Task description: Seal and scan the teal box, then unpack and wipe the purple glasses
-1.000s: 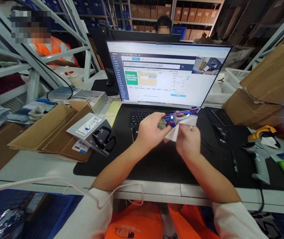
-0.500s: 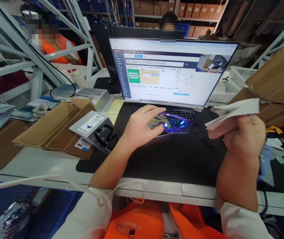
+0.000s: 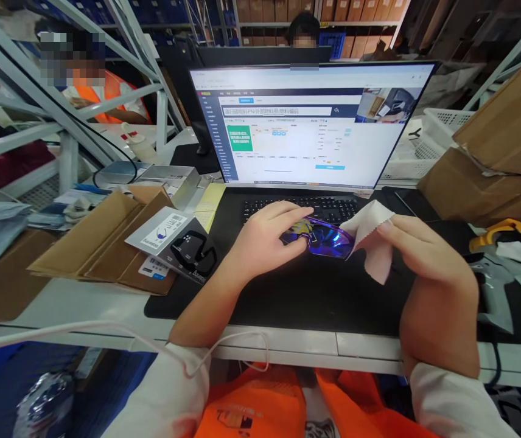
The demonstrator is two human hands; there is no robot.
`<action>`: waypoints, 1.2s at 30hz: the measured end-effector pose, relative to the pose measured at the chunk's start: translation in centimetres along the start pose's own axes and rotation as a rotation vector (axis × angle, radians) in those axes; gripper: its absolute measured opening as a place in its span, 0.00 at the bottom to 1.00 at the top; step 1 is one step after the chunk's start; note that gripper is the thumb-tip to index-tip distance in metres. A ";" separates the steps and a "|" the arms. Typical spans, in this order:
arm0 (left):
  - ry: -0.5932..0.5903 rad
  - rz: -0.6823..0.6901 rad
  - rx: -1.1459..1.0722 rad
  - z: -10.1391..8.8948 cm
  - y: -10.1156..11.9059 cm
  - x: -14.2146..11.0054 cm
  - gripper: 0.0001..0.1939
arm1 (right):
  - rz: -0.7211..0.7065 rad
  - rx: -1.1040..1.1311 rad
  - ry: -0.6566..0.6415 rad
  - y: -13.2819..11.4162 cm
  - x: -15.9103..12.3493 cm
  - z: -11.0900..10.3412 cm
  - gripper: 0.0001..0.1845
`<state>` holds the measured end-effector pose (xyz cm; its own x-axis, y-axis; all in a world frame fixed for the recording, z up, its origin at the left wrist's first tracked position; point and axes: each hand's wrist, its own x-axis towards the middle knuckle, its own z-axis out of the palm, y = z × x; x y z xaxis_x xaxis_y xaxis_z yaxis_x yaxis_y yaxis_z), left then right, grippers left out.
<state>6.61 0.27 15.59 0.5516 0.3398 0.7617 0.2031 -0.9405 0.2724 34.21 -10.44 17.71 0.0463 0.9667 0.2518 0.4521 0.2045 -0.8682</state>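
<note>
My left hand (image 3: 272,240) is closed on a pair of sunglasses (image 3: 331,239) with a shiny blue-purple lens, holding them above the black desk mat (image 3: 288,298). A pale cleaning cloth (image 3: 374,240) with zigzag edges is pinched in my right hand (image 3: 425,243), its lower corner hanging down. The cloth meets the right end of the lens; its far side is hidden. Behind the sunglasses lies a black keyboard (image 3: 328,210). To the left of my left forearm, a grey box (image 3: 169,234) printed with a picture of glasses leans on an opened cardboard box (image 3: 91,234).
A lit monitor (image 3: 283,140) stands at the back of the desk. Cardboard boxes (image 3: 479,185) and a white basket (image 3: 425,158) sit at the right. A white cable (image 3: 118,328) crosses the front edge. Co-workers are beyond the monitor and behind the metal frame (image 3: 69,152).
My right hand has brought the cloth left and down to the lens. The sunglasses have turned slightly in my left hand. The view has shifted a little.
</note>
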 end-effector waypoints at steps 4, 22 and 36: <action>0.036 0.044 -0.023 0.3 -0.4 -0.2 0.21 | -0.021 -0.005 -0.163 -0.1 0.0 -0.4 0.31; 0.072 0.072 0.025 3.8 0.0 -0.6 0.20 | 0.106 -0.031 -0.405 0.0 1.9 2.5 0.06; 0.160 -0.097 -0.316 4.9 -2.2 -0.3 0.15 | 0.162 0.179 -0.272 1.0 1.5 0.0 0.21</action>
<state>9.96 2.28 11.83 0.4032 0.4456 0.7993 -0.0259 -0.8675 0.4967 34.71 -8.80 17.25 -0.1452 0.9894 0.0024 0.2940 0.0454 -0.9547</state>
